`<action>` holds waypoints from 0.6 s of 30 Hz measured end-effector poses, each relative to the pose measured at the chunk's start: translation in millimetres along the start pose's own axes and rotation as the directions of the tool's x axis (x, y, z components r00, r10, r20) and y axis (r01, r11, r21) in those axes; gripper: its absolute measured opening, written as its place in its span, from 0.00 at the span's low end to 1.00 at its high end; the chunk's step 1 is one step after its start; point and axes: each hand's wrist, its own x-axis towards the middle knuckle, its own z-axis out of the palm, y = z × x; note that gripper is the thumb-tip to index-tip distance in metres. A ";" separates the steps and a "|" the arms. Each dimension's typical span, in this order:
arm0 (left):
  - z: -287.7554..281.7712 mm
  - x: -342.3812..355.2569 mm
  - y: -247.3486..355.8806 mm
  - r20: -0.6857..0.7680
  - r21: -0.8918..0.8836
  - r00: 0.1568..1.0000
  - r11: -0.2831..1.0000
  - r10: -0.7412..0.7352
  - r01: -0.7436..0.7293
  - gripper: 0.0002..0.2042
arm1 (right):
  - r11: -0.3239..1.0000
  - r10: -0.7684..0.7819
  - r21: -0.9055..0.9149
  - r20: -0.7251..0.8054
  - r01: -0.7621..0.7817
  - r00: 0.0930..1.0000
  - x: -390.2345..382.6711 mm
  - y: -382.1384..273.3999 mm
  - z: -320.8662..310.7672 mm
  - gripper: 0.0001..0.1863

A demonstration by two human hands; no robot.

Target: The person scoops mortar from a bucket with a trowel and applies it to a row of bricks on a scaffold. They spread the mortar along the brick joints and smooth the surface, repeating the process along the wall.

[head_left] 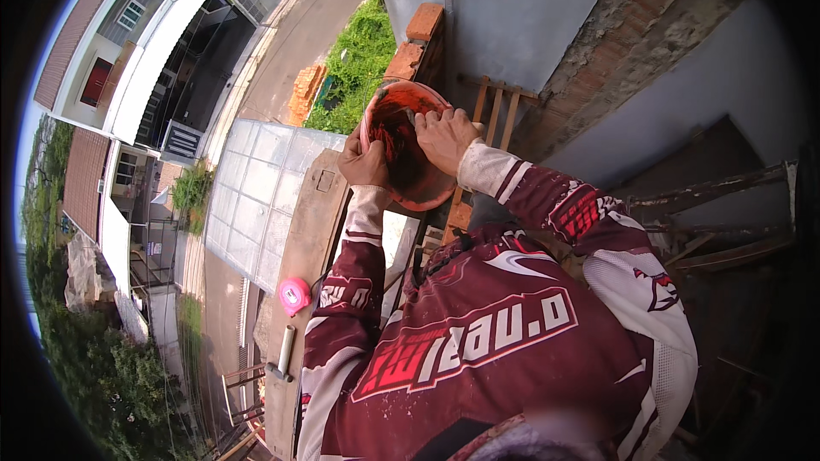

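An orange bucket (420, 188) with reddish, dirty insides is tilted between my two hands. My left hand (363, 162) is closed on the bucket's left rim, thumb on top. My right hand (444, 135) is closed at the upper right of the bucket, around a small greyish tool (412, 115) whose shape I cannot make out. Below the bucket to the left, a pink tape measure (294, 295) and a pale cylindrical handle (286, 346) of a tool lie on a wooden plank (312, 222).
A short stack of red bricks (424, 20) stands beyond the bucket. Wooden slats (497, 115) and a grey wall (504, 34) are to the right. Down to the left are a translucent roof (248, 196), a street (282, 51), orange bricks (306, 94) and houses.
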 end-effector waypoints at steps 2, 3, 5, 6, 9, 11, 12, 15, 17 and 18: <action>1.4 -3.3 -0.5 0.020 0.110 0.996 0.990 0.089 -0.091 0.09 | 0.999 0.045 0.023 0.103 -0.048 0.994 6.2 1.3 5.8 0.11; 4.1 -2.6 0.1 0.012 0.182 0.998 0.981 0.062 -0.064 0.05 | 0.998 0.060 0.013 0.209 -0.065 0.976 5.8 1.5 9.7 0.12; 4.8 -6.8 5.4 0.059 0.122 0.970 0.963 0.235 -0.241 0.03 | 0.992 0.012 0.115 0.369 -0.059 0.929 -0.5 5.3 19.1 0.12; 3.8 -9.2 9.4 0.086 0.121 0.962 0.956 0.258 -0.267 0.03 | 0.970 -0.072 0.238 0.484 -0.052 0.872 -6.4 9.1 23.5 0.12; -11.5 -27.6 24.2 0.173 0.122 0.954 0.956 0.244 -0.266 0.09 | 0.760 -0.267 0.562 0.728 -0.326 0.632 -23.0 21.3 33.1 0.13; -25.0 -30.0 31.9 0.192 0.094 0.964 0.975 0.181 -0.202 0.07 | 0.523 -0.385 0.664 0.744 -0.535 0.546 -33.8 24.3 35.3 0.13; -32.1 -30.9 34.2 0.198 0.062 0.963 0.978 0.182 -0.198 0.06 | 0.387 -0.442 0.701 0.711 -0.599 0.547 -40.8 19.9 34.8 0.14; -48.3 -33.7 37.7 0.197 0.062 0.979 0.996 0.056 -0.070 0.13 | 0.096 -0.493 0.720 0.635 -0.688 0.595 -60.2 -4.0 29.9 0.14; -53.6 -35.7 39.6 0.161 0.037 0.983 0.995 0.085 -0.092 0.16 | -0.056 -0.517 0.677 0.609 -0.734 0.601 -63.5 -13.2 26.4 0.15; -55.0 -36.3 41.0 0.129 0.024 0.990 0.998 0.061 -0.065 0.11 | -0.093 -0.488 0.716 0.573 -0.692 0.659 -63.5 -12.9 24.3 0.14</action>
